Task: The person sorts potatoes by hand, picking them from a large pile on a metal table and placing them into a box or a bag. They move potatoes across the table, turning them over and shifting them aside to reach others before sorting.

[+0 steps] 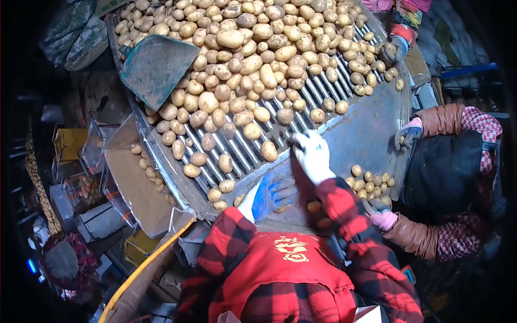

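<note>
Many potatoes [230,38] lie heaped on a sloping rack of metal rollers [231,146]. Below the rollers is a grey metal plate [358,134]. My left hand [267,195], in a white and blue glove, is over the plate's lower left, its blue palm showing and its fingers apart. A small potato [282,208] lies by its fingers. My right hand [312,156], in a white glove, is at the lower edge of the rollers, close to a potato [285,116]. Its fingertips are blurred, and whether they hold anything is unclear.
A green scoop [157,70] lies on the heap. Right, a co-worker's gloved hands [409,135] are by the plate, one near small potatoes [368,185]. Another gloved hand [395,49] reaches in at upper right. Left are a cardboard box [129,172] and a yellow pipe [145,261].
</note>
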Demonstrator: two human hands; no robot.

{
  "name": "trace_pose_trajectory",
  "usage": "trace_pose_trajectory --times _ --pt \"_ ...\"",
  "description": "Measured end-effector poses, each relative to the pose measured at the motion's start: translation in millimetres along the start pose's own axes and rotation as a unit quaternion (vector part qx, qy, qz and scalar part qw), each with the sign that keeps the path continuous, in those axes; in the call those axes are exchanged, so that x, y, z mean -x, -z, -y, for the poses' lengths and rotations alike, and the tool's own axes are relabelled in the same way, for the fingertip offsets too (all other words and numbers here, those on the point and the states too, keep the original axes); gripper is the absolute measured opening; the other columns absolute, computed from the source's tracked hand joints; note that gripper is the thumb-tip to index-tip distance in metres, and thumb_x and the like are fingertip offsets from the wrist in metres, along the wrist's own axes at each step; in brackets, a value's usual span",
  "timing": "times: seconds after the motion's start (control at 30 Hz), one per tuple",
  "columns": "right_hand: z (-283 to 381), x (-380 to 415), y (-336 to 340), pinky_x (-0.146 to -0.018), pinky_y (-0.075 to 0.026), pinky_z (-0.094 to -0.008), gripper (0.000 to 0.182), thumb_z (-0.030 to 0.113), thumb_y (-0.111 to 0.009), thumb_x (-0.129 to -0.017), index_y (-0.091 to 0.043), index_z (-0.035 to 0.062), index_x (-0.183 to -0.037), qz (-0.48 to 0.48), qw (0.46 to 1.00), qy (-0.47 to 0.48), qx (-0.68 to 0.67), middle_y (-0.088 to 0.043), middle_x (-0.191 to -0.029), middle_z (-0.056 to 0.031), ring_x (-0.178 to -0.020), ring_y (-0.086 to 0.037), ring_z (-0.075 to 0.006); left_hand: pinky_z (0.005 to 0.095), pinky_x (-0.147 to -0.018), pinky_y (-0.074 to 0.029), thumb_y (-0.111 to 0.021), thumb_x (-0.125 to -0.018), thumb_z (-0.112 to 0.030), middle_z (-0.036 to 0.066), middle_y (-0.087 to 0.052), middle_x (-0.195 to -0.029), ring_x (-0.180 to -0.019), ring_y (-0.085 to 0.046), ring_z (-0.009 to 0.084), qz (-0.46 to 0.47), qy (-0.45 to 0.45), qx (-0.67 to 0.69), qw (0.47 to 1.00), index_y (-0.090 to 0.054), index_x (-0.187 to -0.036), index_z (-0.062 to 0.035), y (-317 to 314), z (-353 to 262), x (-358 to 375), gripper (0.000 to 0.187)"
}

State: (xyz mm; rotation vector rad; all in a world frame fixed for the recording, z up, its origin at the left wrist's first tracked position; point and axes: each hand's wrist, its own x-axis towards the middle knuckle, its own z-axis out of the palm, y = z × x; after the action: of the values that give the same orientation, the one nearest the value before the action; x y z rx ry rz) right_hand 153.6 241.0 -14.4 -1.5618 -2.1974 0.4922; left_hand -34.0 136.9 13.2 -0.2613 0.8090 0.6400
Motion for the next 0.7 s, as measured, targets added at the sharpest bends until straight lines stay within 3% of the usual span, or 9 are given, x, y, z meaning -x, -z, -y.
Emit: trace_pose_trajectory --times 0.03,0.1,0.13,0.17,0.27,0.37,0.4,0.53,0.7 --pt "0.0 11.7 12.9 -0.078 -0.052 -0.0468 0.029 0.019 -0.068 -0.083 -0.071 0.0134 -0.112 0.127 0.989 -0.013 -0.078 -0.065 -0.098 -0.0155 -0.092 -0.064 -0.0364 0.0463 -0.096 -0.052 -0.043 -0.107 -0.044 0.014 -0.057 -0.138 -0.121 -0.061 0.0278 0.001 0.001 -0.002 1.000 -0.045 -0.146 -0.0060 -1.3 -7.2 -9.3 0.055" --pt "15.9 26.3 34.4 -0.086 -0.053 -0.0464 0.037 0.020 -0.068 -0.083 -0.070 0.0134 -0.119 0.158 0.968 0.017 -0.194 -0.066 -0.108 -0.0171 -0.100 -0.064 -0.0379 0.0487 -0.096 -0.052 -0.042 -0.106 -0.046 0.012 -0.057 -0.137 -0.116 -0.062 0.0287 0.027 -0.027 0.076 0.996 -0.046 -0.147 -0.0087 5.0 -9.7 -28.5 0.055" --pt "12.4 11.2 43.2 -0.093 -0.051 -0.0484 0.042 0.020 -0.068 -0.082 -0.067 0.0120 -0.123 0.173 0.971 0.028 -0.163 -0.065 -0.115 -0.0175 -0.108 -0.062 -0.0389 0.0398 -0.085 -0.055 -0.050 -0.104 -0.041 0.007 -0.061 -0.124 -0.100 -0.062 0.0226 0.033 -0.060 0.012 0.998 -0.048 -0.144 -0.0108 9.1 -7.9 -34.5 0.050" --pt "-7.0 -1.8 25.5 -0.097 -0.047 -0.0488 0.042 0.019 -0.070 -0.079 -0.068 0.0117 -0.120 0.057 0.989 0.081 -0.112 -0.064 -0.116 -0.0156 -0.109 -0.061 -0.0377 0.0398 -0.085 -0.055 -0.050 -0.104 -0.041 0.007 -0.061 -0.124 -0.100 -0.062 0.0226 0.031 -0.061 0.014 0.998 -0.048 -0.144 -0.0108 14.0 -7.8 -38.7 0.050" --pt "-5.8 -80.3 17.5 -0.101 -0.042 -0.0470 0.030 0.015 -0.061 -0.085 -0.069 0.0147 -0.114 -0.005 0.983 0.156 0.097 -0.062 -0.120 -0.0125 -0.111 -0.057 -0.0326 0.0221 -0.062 -0.044 -0.067 -0.097 -0.027 -0.001 -0.056 -0.096 -0.077 -0.051 0.0101 0.000 -0.043 -0.030 0.999 -0.057 -0.134 -0.0083 -3.5 -16.9 -26.7 0.042" --pt "-22.4 -99.0 -15.2 -0.101 -0.040 -0.0488 0.030 0.013 -0.050 -0.092 -0.067 0.0172 -0.116 0.001 0.978 0.150 0.146 -0.060 -0.125 -0.0089 -0.114 -0.054 -0.0293 0.0235 -0.063 -0.045 -0.066 -0.098 -0.027 0.000 -0.058 -0.099 -0.076 -0.052 0.0109 0.032 -0.044 -0.053 0.997 -0.057 -0.133 -0.0062 1.2 -13.6 -20.2 0.042" --pt "-23.7 -99.7 -15.3 -0.096 -0.042 -0.0462 0.027 0.012 -0.053 -0.090 -0.068 0.0160 -0.113 0.012 0.971 0.149 0.185 -0.059 -0.126 -0.0081 -0.111 -0.056 -0.0278 0.0304 -0.074 -0.052 -0.060 -0.100 -0.022 0.006 -0.066 -0.105 -0.092 -0.062 0.0185 0.099 -0.046 -0.044 0.993 -0.055 -0.138 -0.0021 1.4 -19.1 -12.2 0.043" --pt "-24.0 -95.1 -42.8 -0.089 -0.043 -0.0425 0.018 0.016 -0.055 -0.092 -0.068 0.0147 -0.104 0.042 0.948 0.121 0.291 -0.058 -0.119 -0.0063 -0.105 -0.057 -0.0251 0.0378 -0.101 -0.048 -0.063 -0.094 -0.014 0.014 -0.056 -0.137 -0.125 -0.058 0.0262 0.061 -0.101 -0.109 0.987 -0.051 -0.140 -0.0016 -0.3 -17.0 -2.5 0.049" --pt "-27.8 -98.0 -54.8 -0.088 -0.045 -0.0432 0.017 0.017 -0.057 -0.091 -0.068 0.0119 -0.102 0.006 0.951 0.090 0.295 -0.060 -0.107 -0.0076 -0.100 -0.059 -0.0274 0.0339 -0.098 -0.049 -0.064 -0.093 -0.012 0.012 -0.057 -0.138 -0.121 -0.060 0.0232 0.106 -0.137 -0.238 0.956 -0.049 -0.141 0.0001 4.7 -17.8 -6.7 0.052"
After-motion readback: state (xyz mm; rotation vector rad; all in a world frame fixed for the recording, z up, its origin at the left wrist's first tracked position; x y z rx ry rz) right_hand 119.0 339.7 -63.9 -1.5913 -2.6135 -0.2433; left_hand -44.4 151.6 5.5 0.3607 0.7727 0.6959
